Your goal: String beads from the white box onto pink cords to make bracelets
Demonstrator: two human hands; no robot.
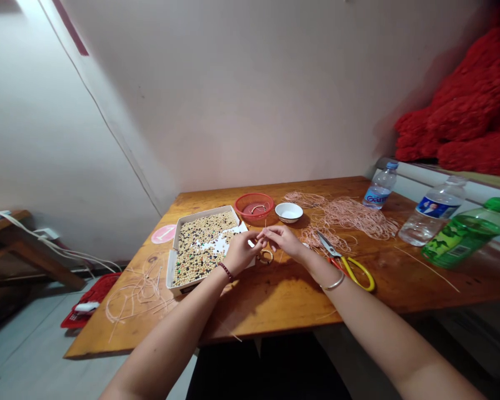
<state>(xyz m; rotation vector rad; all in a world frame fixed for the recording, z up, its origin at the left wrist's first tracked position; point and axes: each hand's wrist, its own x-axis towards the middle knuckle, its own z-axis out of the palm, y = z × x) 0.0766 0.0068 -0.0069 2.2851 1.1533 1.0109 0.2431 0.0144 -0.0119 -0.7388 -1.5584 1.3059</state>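
The grip of the left hand (242, 250) and that of the right hand (282, 239) are pinched narrow, fingertips together, with a thin pink cord (265, 224) held between them. Just below, a ring of cream-coloured beads (265, 257) is seen; whether it is hung from the fingers or rested on the surface cannot be told.

A round pink disc (164, 234) at the left is marked with a white "1". On the blue label of a clear plastic bottle (379, 189), "Gan" can be read. A picture is carried by the blue label of a second clear bottle (433, 211), its lettering too small to read. Leaves and a barcode are printed on a green-capped bottle (464, 236).

The surface (275, 303) is made of varnished orange-brown wood. On it are set a shallow white box (170, 272) of mixed beads, a red mesh basket (254, 197), a white bowl (289, 212), yellow-handled scissors (363, 273) and heaped pink cord (354, 216). It is backed by a pale wall (275, 100); red yarn (470, 105) is piled at the right.
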